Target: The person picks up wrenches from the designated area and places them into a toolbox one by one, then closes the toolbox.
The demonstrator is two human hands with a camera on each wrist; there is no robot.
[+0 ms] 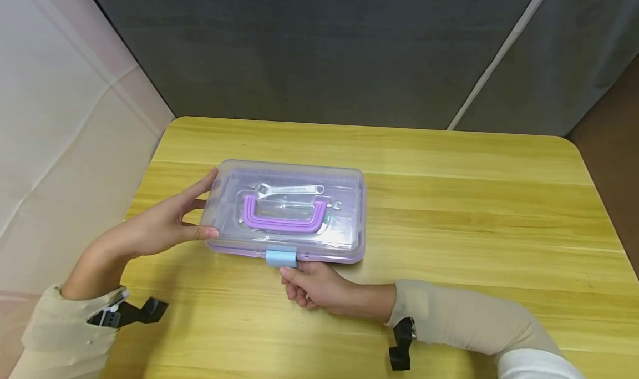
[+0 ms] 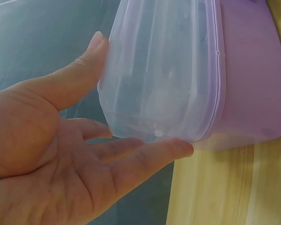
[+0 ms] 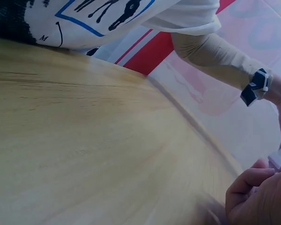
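Note:
A toolbox [image 1: 344,223] with a clear lid and purple base sits on the left half of the table. A purple handle [image 1: 284,225] lies folded down on its lid. Through the lid show an adjustable wrench [image 1: 294,190] and the small open end of another wrench [image 1: 336,206]. My left hand [image 1: 160,223] holds the toolbox's left end between spread thumb and fingers, which touch the lid's side in the left wrist view. At the front edge, my right hand [image 1: 319,284] pinches the light blue latch [image 1: 281,258], thumb at its lower edge and other fingers curled below.
The wooden table [image 1: 474,212] extends to the right of the toolbox. A dark grey curtain [image 1: 299,51] hangs behind it, and a white sheet [image 1: 60,107] hangs at the left. Black camera mounts [image 1: 401,343] are strapped on both sleeves.

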